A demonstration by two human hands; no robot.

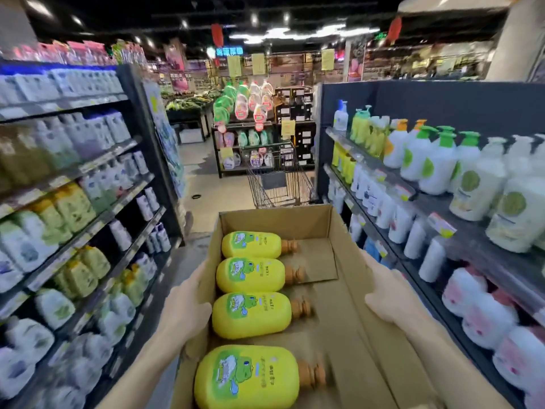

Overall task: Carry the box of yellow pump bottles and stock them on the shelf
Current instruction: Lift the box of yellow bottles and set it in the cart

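Observation:
I hold an open cardboard box (351, 290) in front of me in a store aisle. Several yellow pump bottles (250, 315) with green frog labels and brown pump tops lie on their sides in a row along its left half. My left hand (185, 305) grips the box's left wall, fingers wrapped over the edge. My right hand (389, 293) grips the right wall the same way. The right half of the box floor is bare cardboard.
Shelves (97, 219) of bottles line the left side of the aisle. A dark shelf unit (436, 202) with white and green pump bottles stands close on the right. A wire shopping cart (277, 178) stands ahead in the aisle, with a display rack (250, 137) behind it.

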